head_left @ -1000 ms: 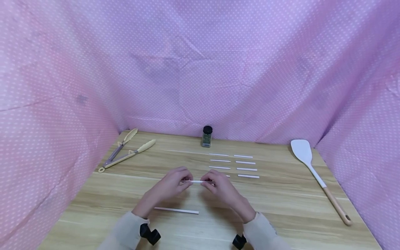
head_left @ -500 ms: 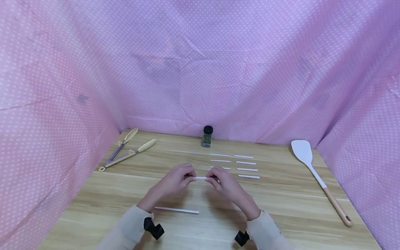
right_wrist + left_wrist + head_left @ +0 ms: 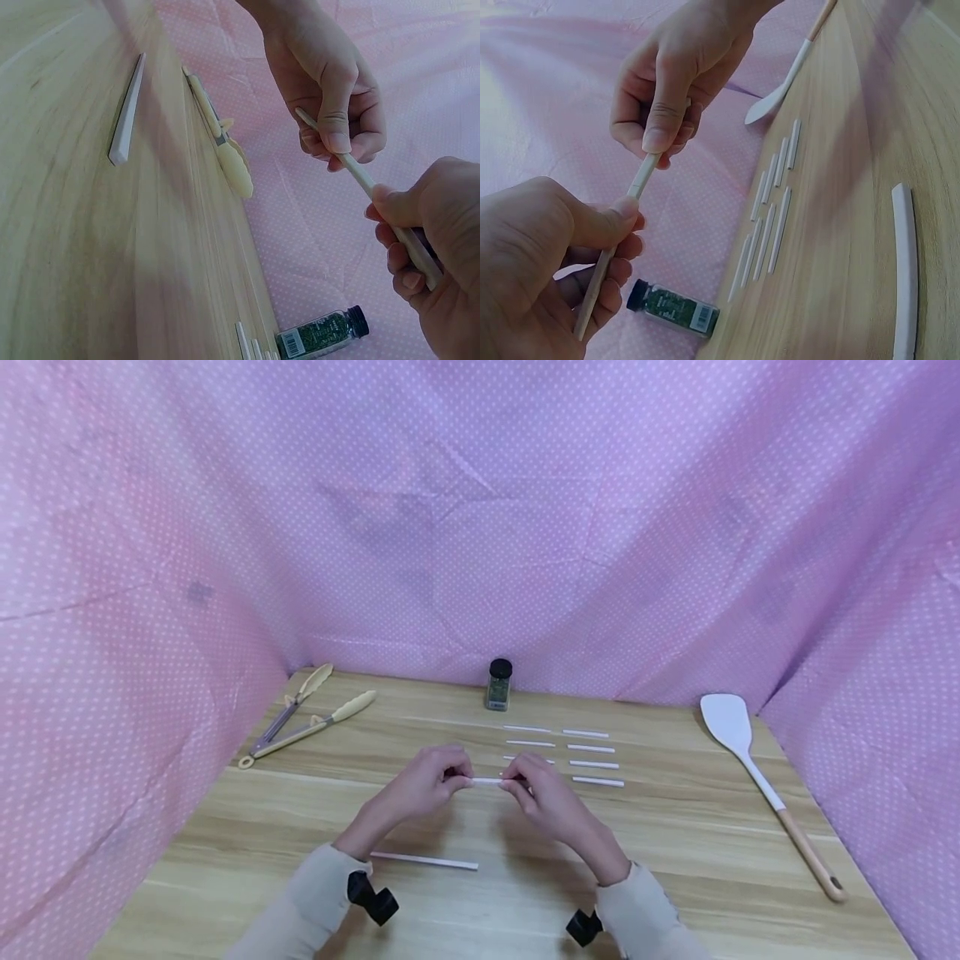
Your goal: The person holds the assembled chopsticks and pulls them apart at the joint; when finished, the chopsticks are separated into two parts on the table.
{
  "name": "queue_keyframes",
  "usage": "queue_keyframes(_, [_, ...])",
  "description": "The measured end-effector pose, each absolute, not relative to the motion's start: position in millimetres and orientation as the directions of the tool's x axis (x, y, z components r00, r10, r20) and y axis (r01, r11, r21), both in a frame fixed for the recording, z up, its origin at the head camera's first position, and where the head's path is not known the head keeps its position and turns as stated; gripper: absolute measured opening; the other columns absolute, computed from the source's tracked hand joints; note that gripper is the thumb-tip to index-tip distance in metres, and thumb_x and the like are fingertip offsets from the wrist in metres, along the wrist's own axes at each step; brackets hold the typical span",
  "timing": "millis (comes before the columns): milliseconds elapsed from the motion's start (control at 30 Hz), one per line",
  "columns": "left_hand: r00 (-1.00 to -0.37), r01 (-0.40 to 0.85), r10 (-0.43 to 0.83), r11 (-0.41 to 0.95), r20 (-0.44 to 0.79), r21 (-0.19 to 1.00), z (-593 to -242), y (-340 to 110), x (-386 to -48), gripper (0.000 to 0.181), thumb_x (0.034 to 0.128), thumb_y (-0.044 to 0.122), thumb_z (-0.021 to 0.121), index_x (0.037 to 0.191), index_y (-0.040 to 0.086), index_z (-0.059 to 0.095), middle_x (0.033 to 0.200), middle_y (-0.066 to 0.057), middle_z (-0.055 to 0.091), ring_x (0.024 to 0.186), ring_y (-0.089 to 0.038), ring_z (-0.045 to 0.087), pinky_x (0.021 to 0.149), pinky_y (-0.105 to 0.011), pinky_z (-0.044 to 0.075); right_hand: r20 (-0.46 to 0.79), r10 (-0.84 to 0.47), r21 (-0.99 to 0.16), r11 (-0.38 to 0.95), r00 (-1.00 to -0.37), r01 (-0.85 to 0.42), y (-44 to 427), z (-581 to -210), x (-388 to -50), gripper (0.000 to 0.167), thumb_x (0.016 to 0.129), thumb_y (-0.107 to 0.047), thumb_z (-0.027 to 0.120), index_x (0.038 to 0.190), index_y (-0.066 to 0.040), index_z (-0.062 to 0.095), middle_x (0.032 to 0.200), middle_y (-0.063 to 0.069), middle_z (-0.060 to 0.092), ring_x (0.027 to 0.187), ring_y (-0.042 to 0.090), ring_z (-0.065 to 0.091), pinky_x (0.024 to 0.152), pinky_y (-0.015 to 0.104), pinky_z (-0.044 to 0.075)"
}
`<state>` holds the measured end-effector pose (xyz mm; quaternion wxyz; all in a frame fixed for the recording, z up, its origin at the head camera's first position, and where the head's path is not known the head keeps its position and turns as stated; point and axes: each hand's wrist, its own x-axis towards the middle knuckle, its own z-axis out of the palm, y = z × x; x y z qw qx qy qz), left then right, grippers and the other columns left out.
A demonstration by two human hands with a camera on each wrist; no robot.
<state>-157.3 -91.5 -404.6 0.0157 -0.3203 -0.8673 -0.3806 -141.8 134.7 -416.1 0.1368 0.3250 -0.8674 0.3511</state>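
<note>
Both hands pinch one slim white stick (image 3: 487,780) between thumbs and fingers, above the middle of the table. My left hand (image 3: 431,781) grips one end and my right hand (image 3: 551,802) the other, leaving a short stretch bare between them. In the left wrist view this stick (image 3: 645,174) looks straight, with a faint line across its bare part. A longer white stick (image 3: 427,861) lies on the table closer to me, partly below the left forearm. Beyond the right hand are two columns of short white sticks (image 3: 597,782); the fingers cover part of the left column (image 3: 530,743).
A wooden table (image 3: 675,860) is enclosed by a pink dotted cloth (image 3: 525,527). Spread tongs (image 3: 307,727) lie at the back left. A spice jar with a black lid (image 3: 498,687) stands at the back. Along the right side lies a white turner (image 3: 750,768) with a wooden handle.
Both hands have shifted slightly away from me and to the right, still pinching the stick. The things on the table have stayed put.
</note>
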Motion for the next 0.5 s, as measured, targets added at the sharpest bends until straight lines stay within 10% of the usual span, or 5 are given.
queue_keyframes(500, [-0.786,0.585,0.538,0.487,0.304,0.648,-404.0,-91.8,-158.5,0.012,0.0850,0.007,0.069,0.078,0.015,0.063,0.074,0.008,0.053,0.067,-0.004,0.047,0.058,-0.020,0.042,0.455,-0.482,-0.537,0.522,-0.748,-0.663,138.0,-413.6,-142.2,0.006,0.090,-0.012,0.065,0.087,-0.013,0.060,0.082,-0.006,0.055,0.071,0.003,0.045,0.061,0.018,0.043])
